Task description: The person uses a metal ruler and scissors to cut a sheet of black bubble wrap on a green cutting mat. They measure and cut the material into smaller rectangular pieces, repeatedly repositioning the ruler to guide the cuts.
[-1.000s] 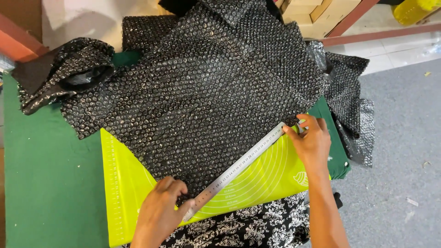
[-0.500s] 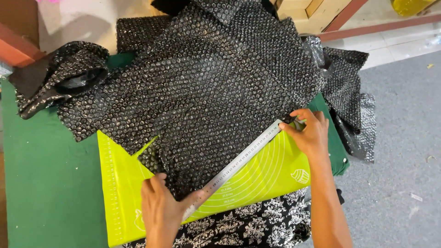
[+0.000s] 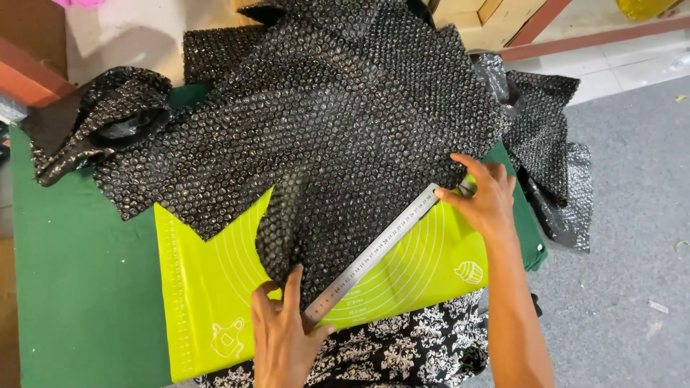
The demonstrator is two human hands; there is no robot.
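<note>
A green-covered work surface [image 3: 79,287] stands on grey floor, with wooden crates at the top edge. On it lies a lime-green cutting mat [image 3: 215,287] printed with white arcs and scales, and over the mat a large sheet of black bubble wrap [image 3: 338,122] spreads toward the far side, its loose ends crumpled at left and right. A steel ruler [image 3: 374,251] lies diagonally along the sheet's near edge, half on the wrap, half on the mat. The left hand [image 3: 284,338] presses the ruler's lower end, fingers spread flat and grasping nothing. The right hand [image 3: 487,200] holds down the upper end, fingers flat on wrap and ruler; whether it pinches a small dark tool there cannot be told. Compared with one second ago, the left hand has moved from beside the ruler's tip to lie firmly across it, and the ruler sits more steeply over the wrap. The straightedge now appears fixed at both ends along a line.
</note>
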